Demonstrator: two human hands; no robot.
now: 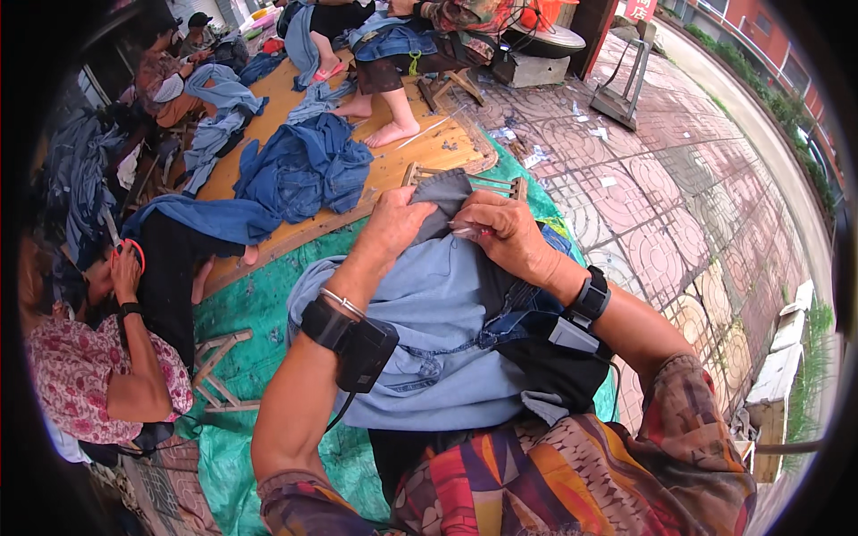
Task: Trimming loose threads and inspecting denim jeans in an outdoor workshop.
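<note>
My left hand grips dark grey cloth, fingers closed on its left side. Close to its right, my right hand is closed around a small silvery tool with a bit of red, held against the cloth; its exact shape is unclear. Light blue denim lies over my lap below both hands, with darker denim and black cloth at its right. Behind the grey cloth shows part of a wooden stool frame.
A wooden board holds heaped denim and co-workers' bare feet. A co-worker at left holds orange-handled scissors. Green sheeting lies beneath; patterned paving extends right, with a metal stand.
</note>
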